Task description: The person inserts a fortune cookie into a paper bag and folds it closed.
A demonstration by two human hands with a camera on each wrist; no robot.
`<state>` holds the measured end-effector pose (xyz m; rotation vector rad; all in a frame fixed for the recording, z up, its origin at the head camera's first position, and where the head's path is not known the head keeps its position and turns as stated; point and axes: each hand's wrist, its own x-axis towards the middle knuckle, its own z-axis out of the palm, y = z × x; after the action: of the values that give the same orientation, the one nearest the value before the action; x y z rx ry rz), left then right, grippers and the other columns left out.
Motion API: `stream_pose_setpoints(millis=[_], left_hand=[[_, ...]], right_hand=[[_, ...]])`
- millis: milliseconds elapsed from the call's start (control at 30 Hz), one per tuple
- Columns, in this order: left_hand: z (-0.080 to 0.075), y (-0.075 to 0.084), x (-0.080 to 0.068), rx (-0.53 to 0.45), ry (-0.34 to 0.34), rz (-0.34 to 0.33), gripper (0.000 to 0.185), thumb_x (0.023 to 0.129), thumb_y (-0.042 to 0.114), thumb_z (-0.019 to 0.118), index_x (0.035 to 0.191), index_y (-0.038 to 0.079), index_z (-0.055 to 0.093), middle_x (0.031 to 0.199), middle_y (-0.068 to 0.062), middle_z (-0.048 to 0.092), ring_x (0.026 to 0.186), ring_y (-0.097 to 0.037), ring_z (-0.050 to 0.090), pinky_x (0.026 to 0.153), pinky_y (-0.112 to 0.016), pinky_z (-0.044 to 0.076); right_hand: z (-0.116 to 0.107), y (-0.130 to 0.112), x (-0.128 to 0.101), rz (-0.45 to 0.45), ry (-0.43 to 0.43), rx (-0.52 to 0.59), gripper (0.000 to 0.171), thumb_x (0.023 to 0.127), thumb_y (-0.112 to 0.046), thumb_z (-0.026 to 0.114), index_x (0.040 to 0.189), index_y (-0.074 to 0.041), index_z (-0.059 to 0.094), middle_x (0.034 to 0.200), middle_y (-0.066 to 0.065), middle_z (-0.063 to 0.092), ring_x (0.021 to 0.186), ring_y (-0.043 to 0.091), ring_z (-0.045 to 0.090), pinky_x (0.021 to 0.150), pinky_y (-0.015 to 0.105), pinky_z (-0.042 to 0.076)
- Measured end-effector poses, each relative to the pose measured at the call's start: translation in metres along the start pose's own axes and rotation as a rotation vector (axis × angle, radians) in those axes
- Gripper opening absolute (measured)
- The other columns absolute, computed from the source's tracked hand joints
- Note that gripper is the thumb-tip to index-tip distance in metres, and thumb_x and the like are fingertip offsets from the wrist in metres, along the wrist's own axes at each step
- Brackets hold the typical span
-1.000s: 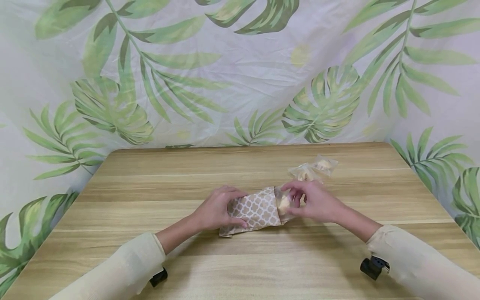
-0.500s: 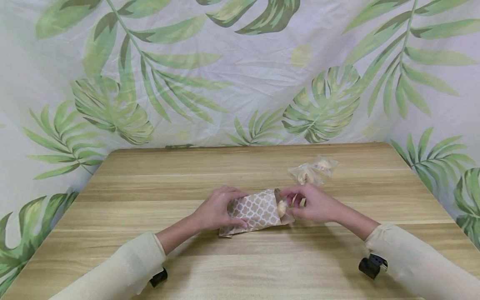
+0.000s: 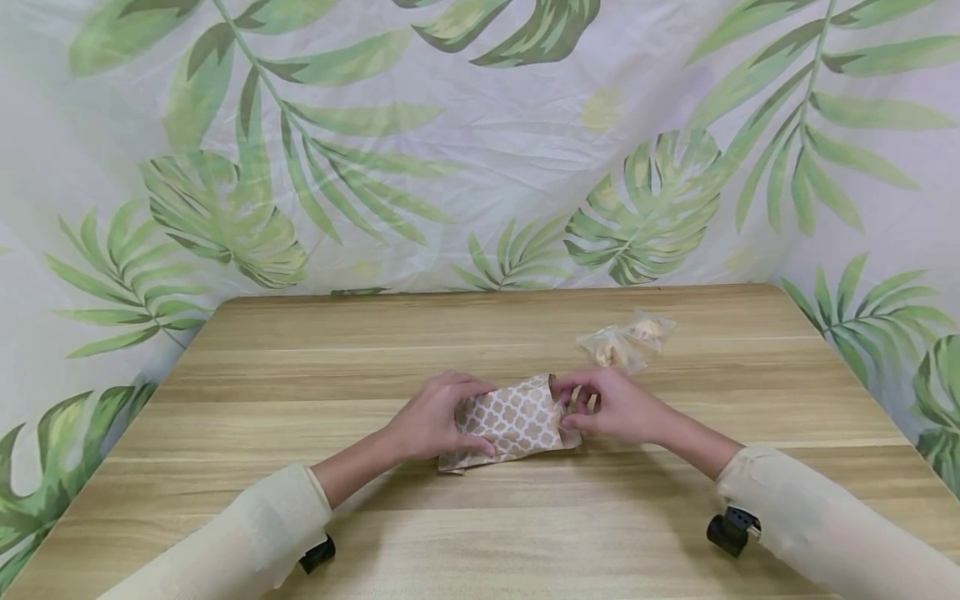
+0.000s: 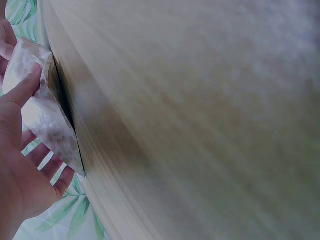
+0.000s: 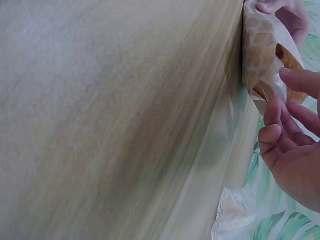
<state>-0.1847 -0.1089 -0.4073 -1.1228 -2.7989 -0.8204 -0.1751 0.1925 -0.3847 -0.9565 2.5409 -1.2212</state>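
A tan paper bag (image 3: 513, 421) with a white lattice pattern lies on its side on the table, mouth to the right. My left hand (image 3: 435, 417) grips its closed end, thumb on the near side and fingers on the far side. At the mouth, my right hand (image 3: 618, 407) pinches a clear plastic packet (image 5: 275, 82), most of which is inside the bag. Its contents are largely hidden now. The right index fingertip reaches the far edge of the opening. In the left wrist view, the left thumb presses on the bag (image 4: 47, 117).
Two more clear packets lie behind my right hand, a nearer packet (image 3: 611, 348) and a farther packet (image 3: 649, 330), each with a tan, cookie-like piece. The wooden table (image 3: 300, 375) ends at a leaf-print cloth (image 3: 360, 167). Black wrist cameras hang under both sleeves.
My right hand has moved left and pushed the clear packet deeper into the bag, so its tan piece hardly shows. My left hand has stayed in place on the bag.
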Motion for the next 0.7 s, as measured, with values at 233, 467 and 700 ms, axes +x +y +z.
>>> stream_pose_setpoints(millis=[233,467,700], left_hand=[[-0.0002,0.0002,0.0002,-0.005,0.000,-0.003,0.082,0.067,0.043,0.097,0.133,0.005,0.068,0.128,-0.011,0.070,0.120,-0.030,0.063,0.104,-0.047,0.051],[-0.0009,0.0011,0.0004,-0.016,-0.001,0.000,0.082,0.066,0.042,0.097,0.133,0.005,0.068,0.129,-0.012,0.070,0.120,-0.030,0.063,0.105,-0.047,0.051],[-0.0007,0.0011,0.0003,-0.008,0.003,0.007,0.082,0.066,0.042,0.097,0.133,0.005,0.069,0.128,-0.011,0.070,0.119,-0.029,0.064,0.105,-0.046,0.052]], right_hand=[[0.0015,-0.0001,0.0025,0.020,0.013,0.019,0.040,0.083,-0.001,0.083,0.120,0.009,0.069,0.100,0.008,0.072,0.077,0.008,0.061,0.060,0.023,0.052],[0.0036,0.0003,0.0049,0.034,0.027,0.016,0.038,0.081,-0.001,0.084,0.116,0.006,0.071,0.098,0.007,0.073,0.074,0.007,0.062,0.059,0.023,0.053],[0.0036,0.0020,0.0039,0.036,0.015,0.055,0.047,0.081,-0.001,0.084,0.122,0.011,0.066,0.098,0.008,0.074,0.075,0.010,0.064,0.065,0.027,0.056]])
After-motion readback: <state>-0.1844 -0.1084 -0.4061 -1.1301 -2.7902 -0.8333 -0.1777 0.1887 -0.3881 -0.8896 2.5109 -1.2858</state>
